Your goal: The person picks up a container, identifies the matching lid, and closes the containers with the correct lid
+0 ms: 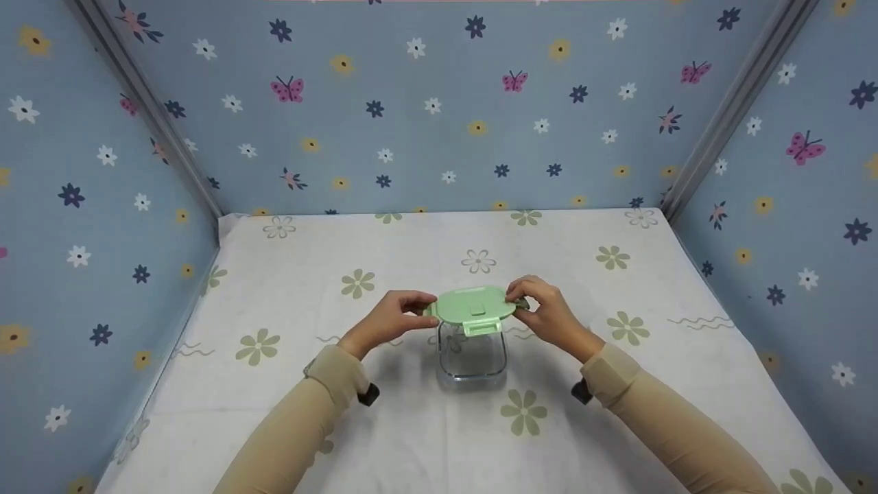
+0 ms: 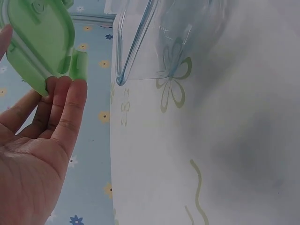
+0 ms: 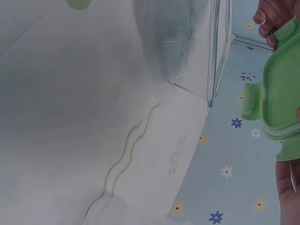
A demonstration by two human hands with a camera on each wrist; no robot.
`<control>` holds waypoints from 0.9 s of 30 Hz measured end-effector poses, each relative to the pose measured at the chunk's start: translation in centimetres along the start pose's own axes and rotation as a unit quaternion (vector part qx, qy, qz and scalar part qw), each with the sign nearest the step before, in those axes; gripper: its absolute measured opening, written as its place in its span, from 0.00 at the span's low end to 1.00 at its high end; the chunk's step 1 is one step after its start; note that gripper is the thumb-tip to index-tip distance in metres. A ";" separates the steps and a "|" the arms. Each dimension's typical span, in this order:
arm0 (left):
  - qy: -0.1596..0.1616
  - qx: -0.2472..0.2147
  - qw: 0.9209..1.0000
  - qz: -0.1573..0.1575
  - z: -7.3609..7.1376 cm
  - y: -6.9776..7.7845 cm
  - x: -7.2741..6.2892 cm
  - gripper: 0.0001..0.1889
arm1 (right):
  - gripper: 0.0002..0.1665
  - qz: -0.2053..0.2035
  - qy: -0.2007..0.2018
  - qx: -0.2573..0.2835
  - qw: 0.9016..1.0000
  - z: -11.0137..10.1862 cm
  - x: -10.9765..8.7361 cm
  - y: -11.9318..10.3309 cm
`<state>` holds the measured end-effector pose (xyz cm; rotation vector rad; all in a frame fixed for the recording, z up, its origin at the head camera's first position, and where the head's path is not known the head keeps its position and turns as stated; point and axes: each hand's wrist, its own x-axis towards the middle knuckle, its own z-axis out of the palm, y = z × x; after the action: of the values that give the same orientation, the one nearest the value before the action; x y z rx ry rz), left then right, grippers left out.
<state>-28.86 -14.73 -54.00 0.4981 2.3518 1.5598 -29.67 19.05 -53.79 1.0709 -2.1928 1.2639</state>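
Note:
A green lid (image 1: 473, 307) with flip clips is held above a clear glass food container (image 1: 472, 360). My left hand (image 1: 400, 317) grips the lid's left edge between thumb and fingers. At the opposite edge, my right hand (image 1: 545, 309) pinches the lid near its side clip. In the left wrist view the underside of the lid (image 2: 42, 33) shows, apart from the container's rim (image 2: 121, 77). The right wrist view also has the lid (image 3: 283, 86) raised off the glass container (image 3: 187, 51), which stands uncovered on the cloth.
A white cloth with green flowers covers the table (image 1: 288, 405). Blue flowered panels (image 1: 439, 137) enclose the back and both sides, with grey posts (image 1: 741, 103) at the corners. Dark wrist devices (image 1: 368, 394) hang below both cuffs.

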 end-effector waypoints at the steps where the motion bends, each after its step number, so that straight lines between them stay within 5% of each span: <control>1: 0.001 -0.001 1.000 0.002 0.0 0.0 0.0 0.29 | 0.14 0.007 -0.001 0.001 1.000 0.0 0.0 0.0; 8: 0.011 -0.024 0.999 0.028 0.1 -0.2 0.1 0.30 | 0.14 0.060 -0.009 -0.003 0.998 -0.2 -0.1 0.2; 13: 0.024 -0.035 0.998 0.036 0.1 -0.1 0.0 0.32 | 0.21 0.135 -0.034 0.017 0.990 -0.5 -0.2 0.2; 27: 0.024 -0.041 0.999 -0.011 0.4 -0.4 -0.5 0.37 | 0.41 0.301 -0.173 0.123 0.930 -1.5 0.5 -0.1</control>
<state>-28.34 -14.78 -54.51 0.4196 2.3098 1.6677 -29.93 20.07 -52.65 0.7662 -2.8307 1.7515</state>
